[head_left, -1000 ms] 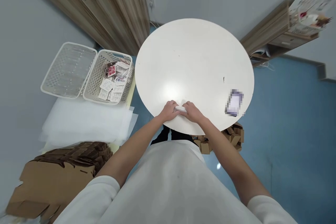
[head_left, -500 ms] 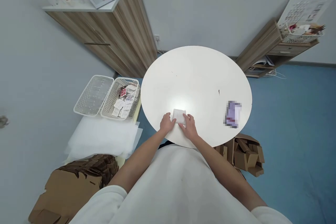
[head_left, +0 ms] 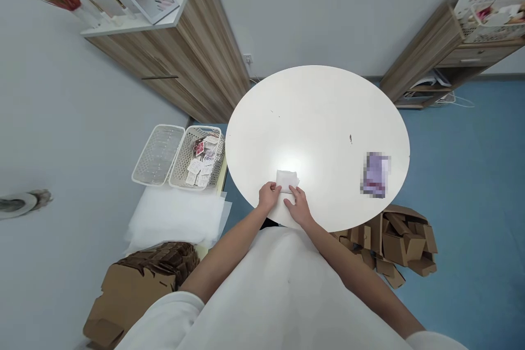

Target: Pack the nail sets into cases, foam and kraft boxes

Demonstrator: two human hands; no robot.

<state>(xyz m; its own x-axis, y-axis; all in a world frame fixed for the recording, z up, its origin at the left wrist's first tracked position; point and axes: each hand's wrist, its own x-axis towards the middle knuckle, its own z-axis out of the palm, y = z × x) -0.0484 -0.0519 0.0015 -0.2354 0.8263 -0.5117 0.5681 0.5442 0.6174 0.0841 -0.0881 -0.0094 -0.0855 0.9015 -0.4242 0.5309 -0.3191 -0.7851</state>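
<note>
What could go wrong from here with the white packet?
A corner seems to stick out at the right side of the white packet; it might unfold if the right hand lifts away.

Both the right hand and the left hand are at the packet's near side, so its far side could spring up.

The packet lies toward the near edge of the round table; a careless pull could drag it off.

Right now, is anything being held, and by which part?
Left hand and right hand touch a white packet at its near edge; gripping is unclear.
</note>
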